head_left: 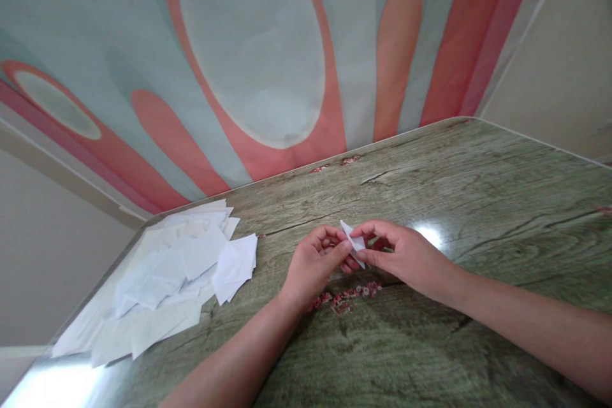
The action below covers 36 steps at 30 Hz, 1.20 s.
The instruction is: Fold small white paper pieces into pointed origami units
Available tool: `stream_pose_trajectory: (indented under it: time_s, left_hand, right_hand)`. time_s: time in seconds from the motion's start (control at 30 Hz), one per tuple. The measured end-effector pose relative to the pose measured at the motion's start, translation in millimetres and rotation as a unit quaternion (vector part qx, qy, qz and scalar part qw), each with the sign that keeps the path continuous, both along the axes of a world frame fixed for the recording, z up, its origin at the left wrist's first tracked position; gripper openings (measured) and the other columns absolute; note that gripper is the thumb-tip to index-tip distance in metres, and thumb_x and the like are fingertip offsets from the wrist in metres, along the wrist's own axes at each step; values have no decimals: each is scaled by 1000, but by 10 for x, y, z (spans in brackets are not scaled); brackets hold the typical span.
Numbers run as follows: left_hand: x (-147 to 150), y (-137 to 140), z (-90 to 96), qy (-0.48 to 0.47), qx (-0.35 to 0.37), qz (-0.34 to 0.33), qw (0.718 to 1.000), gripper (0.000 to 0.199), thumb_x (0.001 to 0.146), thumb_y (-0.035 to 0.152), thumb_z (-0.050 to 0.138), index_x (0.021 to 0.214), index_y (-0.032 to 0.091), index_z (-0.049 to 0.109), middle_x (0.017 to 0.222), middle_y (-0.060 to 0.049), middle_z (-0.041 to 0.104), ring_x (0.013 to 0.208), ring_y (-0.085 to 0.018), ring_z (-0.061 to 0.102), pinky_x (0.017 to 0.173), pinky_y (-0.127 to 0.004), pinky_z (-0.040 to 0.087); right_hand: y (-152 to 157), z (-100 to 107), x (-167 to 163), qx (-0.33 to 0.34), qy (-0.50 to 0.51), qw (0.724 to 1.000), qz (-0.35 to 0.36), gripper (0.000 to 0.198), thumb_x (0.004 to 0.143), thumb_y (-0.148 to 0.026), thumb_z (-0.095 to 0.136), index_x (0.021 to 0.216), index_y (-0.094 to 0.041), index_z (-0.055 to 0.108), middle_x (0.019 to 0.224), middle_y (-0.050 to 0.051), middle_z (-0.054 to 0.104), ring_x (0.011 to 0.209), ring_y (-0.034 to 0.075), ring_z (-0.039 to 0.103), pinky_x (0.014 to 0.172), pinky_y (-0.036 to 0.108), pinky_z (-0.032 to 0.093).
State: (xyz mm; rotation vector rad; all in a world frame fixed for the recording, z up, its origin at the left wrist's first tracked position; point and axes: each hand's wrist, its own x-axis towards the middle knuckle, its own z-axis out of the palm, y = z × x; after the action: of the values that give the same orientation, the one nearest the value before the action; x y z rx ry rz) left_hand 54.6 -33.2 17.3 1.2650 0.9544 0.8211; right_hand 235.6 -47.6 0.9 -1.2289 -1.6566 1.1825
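Between my two hands, just above the table, is a small folded piece of white paper (354,242). My left hand (321,261) pinches its left side, thumb in front and fingers curled behind. From the right, my right hand (394,252) grips the other side between thumb and index finger. The paper is tilted, with one pointed corner up and another down towards me. Its exact folded shape is partly covered by my fingers.
A spread pile of white paper sheets (162,268) lies on the left of the wood-patterned table (454,350). Beside it sits a smaller stack of paper squares (236,264). A patterned hanging sheet (253,44) rises behind the table's far edge.
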Motion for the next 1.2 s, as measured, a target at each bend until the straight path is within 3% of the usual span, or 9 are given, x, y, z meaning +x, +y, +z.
stream_pose_trajectory:
  time_s: [0.23,0.33,0.5,0.67,1.0,1.2]
  left_hand:
    - [23,-17,-5,24,35,12,999,18,83,28,63,88,14,54,66,-1,63,58,-13,61,60,-26,51]
    - [41,-59,-17,83,100,21,991,11,85,25,59,87,15,55,73,-2,63,65,-13,62,64,-27,51]
    - [45,-134,-35,231,283,21,931,4,86,19,56,88,17,59,81,-1,64,74,-12,61,71,-24,48]
    - [29,-155,-65,273,363,7,891,8,87,14,53,92,19,57,84,0,65,77,-11,61,72,-23,46]
    - [81,-172,-87,281,324,41,902,18,85,13,53,101,21,48,89,0,62,78,-11,61,73,-23,48]
    - [121,-122,-91,201,217,75,952,26,81,14,58,103,19,45,85,0,62,75,-12,61,71,-24,49]
  right_hand:
    - [9,-29,6,11,16,1000,-4,27,81,-29,62,107,-25,60,100,2,69,89,19,64,76,32,49]
    - [-2,-19,4,26,8,999,-20,27,80,-30,64,106,-24,59,101,2,69,90,19,64,77,31,49]
    - [-37,26,-18,55,-22,997,-41,19,82,-28,61,100,-24,61,97,1,69,86,17,65,76,31,50]
    - [-42,14,-32,46,-22,998,-37,17,82,-27,62,99,-24,60,93,0,70,86,17,66,75,29,52]
    - [-53,-19,-44,73,7,997,-34,15,87,-19,54,101,-24,55,97,0,70,91,15,67,81,28,52]
    - [-39,22,-46,71,10,996,-48,19,83,-15,57,99,-24,59,94,-2,69,85,14,66,78,27,50]
